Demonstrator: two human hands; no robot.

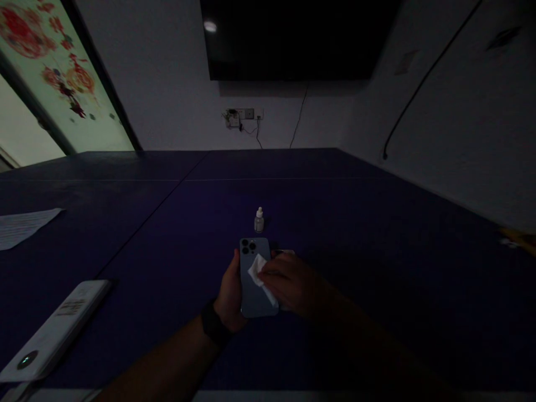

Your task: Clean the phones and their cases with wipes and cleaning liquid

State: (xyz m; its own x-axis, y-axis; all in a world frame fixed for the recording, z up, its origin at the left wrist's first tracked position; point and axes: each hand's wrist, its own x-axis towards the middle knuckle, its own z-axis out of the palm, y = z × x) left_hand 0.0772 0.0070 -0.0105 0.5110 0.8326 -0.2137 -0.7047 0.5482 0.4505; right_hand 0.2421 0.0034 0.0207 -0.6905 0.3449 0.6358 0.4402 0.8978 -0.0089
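My left hand [229, 293], with a dark watch on its wrist, grips a blue-grey smartphone [250, 296] along its left edge. The phone's back faces me, its camera lenses at the upper left. A white wipe [257, 269] is pinched in the fingers of my right hand [293, 282] and lies against the middle of the phone's back. Just beyond the phone stands a small clear dropper bottle [259, 222] with a white cap. Partly hidden behind my right hand is a pale flat item [287, 252] whose kind I cannot make out.
The dark blue table [167, 251] stretches to the far wall. On the left lie a long white device [58, 329] with a small lit display and a printed sheet [25, 228]. A yellow object [519, 240] is at the right edge. A large screen [293, 42] hangs above wall sockets [243, 115].
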